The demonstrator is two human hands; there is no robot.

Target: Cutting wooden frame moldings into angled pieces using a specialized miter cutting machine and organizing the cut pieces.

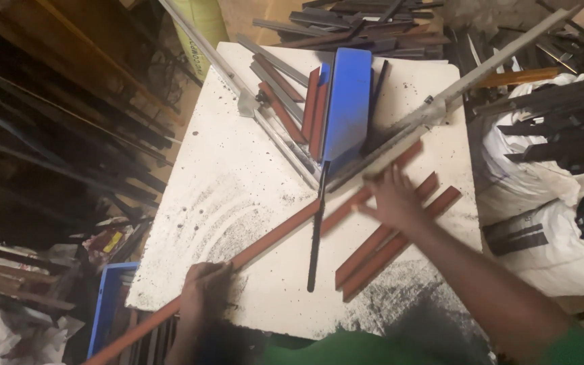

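My left hand grips a long reddish-brown metal strip near the table's front edge; the strip runs diagonally up to the right across the white table. My right hand, blurred, rests on the same strip's far end, fingers spread over it. Just under that hand lie two shorter reddish-brown strips side by side. A thin black bar lies upright across the long strip. Behind it a blue flat piece sits inside a V-shaped metal angle frame with more red and grey strips.
A pile of dark metal strips lies beyond the table. White sacks holding black strips stand at the right. A blue crate sits at the lower left, and dark rods lean at the left.
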